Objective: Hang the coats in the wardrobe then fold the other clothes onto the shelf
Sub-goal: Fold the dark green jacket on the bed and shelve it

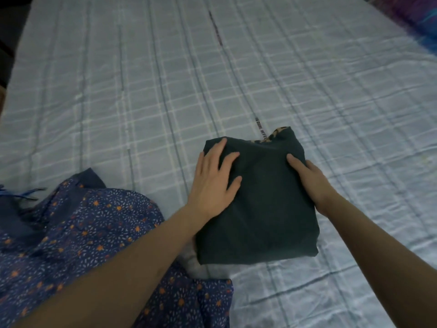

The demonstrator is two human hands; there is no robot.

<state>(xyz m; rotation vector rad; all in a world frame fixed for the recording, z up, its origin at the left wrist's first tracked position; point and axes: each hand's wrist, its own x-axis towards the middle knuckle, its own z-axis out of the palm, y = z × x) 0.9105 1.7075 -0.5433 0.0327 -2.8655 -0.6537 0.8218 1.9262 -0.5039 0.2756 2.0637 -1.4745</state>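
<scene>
Lying folded on bed (118,91), dark garment (257,209) — long axis running away, left hand (212,181) flat.

checked bed (118,91), folded garment (260,209), floral dress (82,221)

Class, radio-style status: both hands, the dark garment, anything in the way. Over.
Left hand flat on folded dark garment. Right hand grips its right edge. Floral garment heaped beside it on bed, unfolded.

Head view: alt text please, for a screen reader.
Both hands sit on a folded dark garment on a checked bedsheet: left hand flat on top, right hand gripping its right edge. A blue floral garment lies unfolded at left.
</scene>
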